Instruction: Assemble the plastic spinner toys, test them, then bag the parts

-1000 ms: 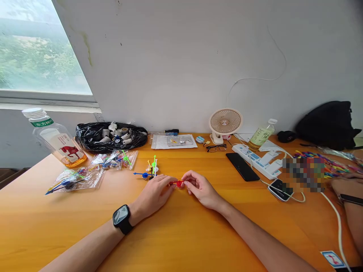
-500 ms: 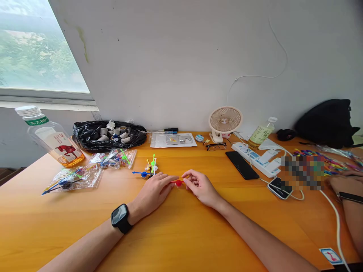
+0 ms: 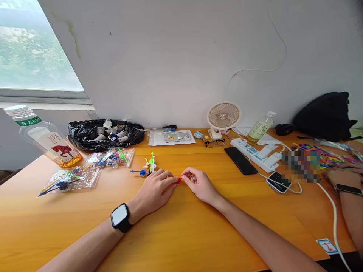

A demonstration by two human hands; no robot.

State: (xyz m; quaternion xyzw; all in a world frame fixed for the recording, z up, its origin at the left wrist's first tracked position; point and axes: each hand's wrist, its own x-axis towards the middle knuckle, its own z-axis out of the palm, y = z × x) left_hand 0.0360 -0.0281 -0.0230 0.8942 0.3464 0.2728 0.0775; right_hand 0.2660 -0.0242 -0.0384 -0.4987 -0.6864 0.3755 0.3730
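Observation:
A small red plastic spinner piece [image 3: 178,181], with a round middle, is held between my two hands just above the wooden table. My left hand [image 3: 157,187], palm down, has its thumb and fingertips closed on the piece's left side and partly hides it. From the right, my right hand [image 3: 202,187] pinches its other end with thumb and forefinger, the remaining fingers curled. Just beyond my left hand lies a small group of plastic arrow spinners [image 3: 142,172] in blue, green, yellow, white and black.
Clear bags of spinner parts [image 3: 69,181] lie left, near a tea bottle [image 3: 53,145] and a black plastic bag [image 3: 82,138]. A fan [image 3: 224,116], glasses [image 3: 214,143], phone [image 3: 240,160] and power strip [image 3: 256,155] stand behind. Another person's arm [image 3: 347,196] rests at right.
The red spinner piece has turned or shifted slightly, and more of it is covered by my left fingers. My hands stay nearly in place; the view has moved a little.

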